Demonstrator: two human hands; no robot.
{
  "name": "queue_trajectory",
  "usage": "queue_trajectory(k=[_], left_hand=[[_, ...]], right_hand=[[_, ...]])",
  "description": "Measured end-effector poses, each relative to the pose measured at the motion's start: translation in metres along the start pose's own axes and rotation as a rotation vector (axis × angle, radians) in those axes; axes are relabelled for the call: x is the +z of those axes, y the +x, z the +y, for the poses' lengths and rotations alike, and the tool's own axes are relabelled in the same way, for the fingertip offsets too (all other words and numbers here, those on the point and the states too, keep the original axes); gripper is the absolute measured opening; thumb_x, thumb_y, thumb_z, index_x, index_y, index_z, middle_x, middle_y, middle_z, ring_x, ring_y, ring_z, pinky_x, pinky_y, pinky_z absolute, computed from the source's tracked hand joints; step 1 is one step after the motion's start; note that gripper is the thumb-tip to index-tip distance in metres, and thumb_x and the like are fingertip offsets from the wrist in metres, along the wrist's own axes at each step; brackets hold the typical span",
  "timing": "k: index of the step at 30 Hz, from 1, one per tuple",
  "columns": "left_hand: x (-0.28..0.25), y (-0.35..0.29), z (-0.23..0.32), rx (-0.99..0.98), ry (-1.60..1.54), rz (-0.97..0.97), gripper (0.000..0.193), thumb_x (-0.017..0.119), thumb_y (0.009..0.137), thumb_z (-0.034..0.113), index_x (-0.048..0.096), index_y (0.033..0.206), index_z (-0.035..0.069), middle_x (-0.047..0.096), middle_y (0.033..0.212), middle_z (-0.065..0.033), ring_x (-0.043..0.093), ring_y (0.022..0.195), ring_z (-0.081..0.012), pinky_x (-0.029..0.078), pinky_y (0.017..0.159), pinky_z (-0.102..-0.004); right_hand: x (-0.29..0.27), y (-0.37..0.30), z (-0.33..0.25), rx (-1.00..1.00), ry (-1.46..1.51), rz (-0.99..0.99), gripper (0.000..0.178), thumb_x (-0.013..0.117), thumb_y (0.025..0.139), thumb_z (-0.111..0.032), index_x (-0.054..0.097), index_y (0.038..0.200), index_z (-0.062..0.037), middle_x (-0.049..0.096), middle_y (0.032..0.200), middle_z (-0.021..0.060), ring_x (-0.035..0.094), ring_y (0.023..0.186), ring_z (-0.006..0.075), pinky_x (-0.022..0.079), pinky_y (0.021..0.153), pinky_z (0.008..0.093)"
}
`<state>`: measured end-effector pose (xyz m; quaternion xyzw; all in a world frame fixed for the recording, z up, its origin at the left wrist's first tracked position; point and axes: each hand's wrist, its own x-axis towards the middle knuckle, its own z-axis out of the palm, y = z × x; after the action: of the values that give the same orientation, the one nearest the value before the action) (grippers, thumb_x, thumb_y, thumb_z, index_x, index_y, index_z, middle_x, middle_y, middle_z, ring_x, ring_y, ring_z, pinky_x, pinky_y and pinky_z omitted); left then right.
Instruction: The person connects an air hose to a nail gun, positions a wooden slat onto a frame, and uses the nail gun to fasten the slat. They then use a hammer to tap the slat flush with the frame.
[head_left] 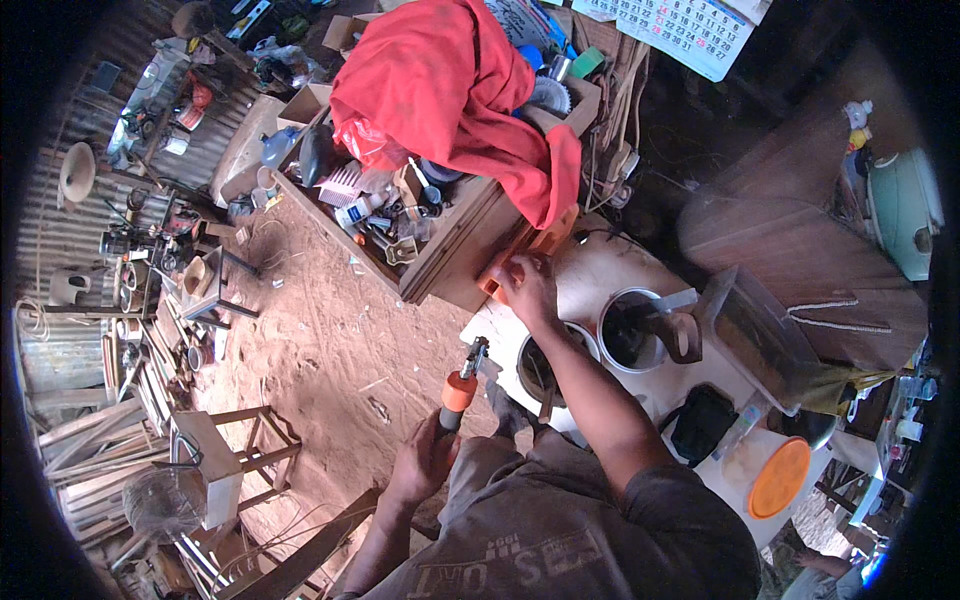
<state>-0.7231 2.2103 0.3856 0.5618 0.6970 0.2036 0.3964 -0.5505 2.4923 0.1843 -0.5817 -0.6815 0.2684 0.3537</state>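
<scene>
My left hand [422, 468] is closed round the dark grip of a hand tool [459, 391] with an orange collar and a narrow metal head, held upright in front of my body. What kind of tool it is I cannot tell. Stretched forward, my right hand [530, 290] has its fingers bent and drawn together at an orange case [491, 281] beside the wooden drawer. Anything between those fingertips is hidden. Past the hand, a red cloth [440, 80] drapes down onto the orange case's far end.
An open drawer [455, 275] holds jumbled small items. On the white tabletop [590, 265] stand two round tins [632, 330], a clear plastic bin [757, 335] and a tub with an orange lid [780, 477]. A wooden stool [215, 470] stands left; a person's arm [825, 563] shows lower right.
</scene>
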Motion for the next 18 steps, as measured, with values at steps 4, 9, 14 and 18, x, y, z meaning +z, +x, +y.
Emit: queue_trajectory(k=[4,9,14,18], left_hand=[[-0.002,-0.004,-0.005,-0.033,0.014,-0.007,0.055,0.072,0.1,0.018,0.054,0.146,-0.004,0.069,0.116,-0.027,0.072,0.102,-0.0429,0.058,0.085,-0.0467],[0.011,-0.011,-0.031,-0.062,-0.056,0.017,0.051,0.069,0.102,0.021,0.055,0.145,-0.003,0.071,0.113,-0.0263,0.074,0.1,-0.0372,0.057,0.085,-0.0445],[0.017,-0.018,-0.042,-0.063,-0.117,0.001,0.049,0.067,0.104,0.021,0.056,0.145,-0.003,0.073,0.107,-0.0245,0.074,0.099,-0.0336,0.057,0.085,-0.0423],[0.023,-0.023,-0.049,-0.106,-0.179,0.01,0.046,0.065,0.105,0.02,0.057,0.144,-0.004,0.074,0.107,-0.024,0.074,0.099,-0.0304,0.057,0.085,-0.041]], right_hand=[[-0.006,-0.008,-0.019,-0.033,-0.112,-0.113,0.056,0.089,0.083,-0.041,0.071,0.12,-0.0039,0.057,0.138,0.0293,0.052,0.136,0.0471,0.048,0.113,0.0504],[0.013,-0.007,-0.033,0.197,-0.117,-0.14,0.062,0.09,0.081,-0.029,0.063,0.13,-0.0035,0.045,0.151,0.0319,0.053,0.135,0.0489,0.049,0.114,0.0514],[0.039,-0.021,-0.029,0.104,0.055,0.069,0.061,0.088,0.083,-0.014,0.057,0.134,-0.0044,0.057,0.132,0.0245,0.061,0.123,0.0394,0.053,0.106,0.0507],[0.067,-0.03,-0.02,0.264,0.407,0.269,0.047,0.083,0.09,-0.012,0.055,0.126,-0.0033,0.061,0.123,0.022,0.062,0.113,0.0367,0.053,0.096,0.0467]])
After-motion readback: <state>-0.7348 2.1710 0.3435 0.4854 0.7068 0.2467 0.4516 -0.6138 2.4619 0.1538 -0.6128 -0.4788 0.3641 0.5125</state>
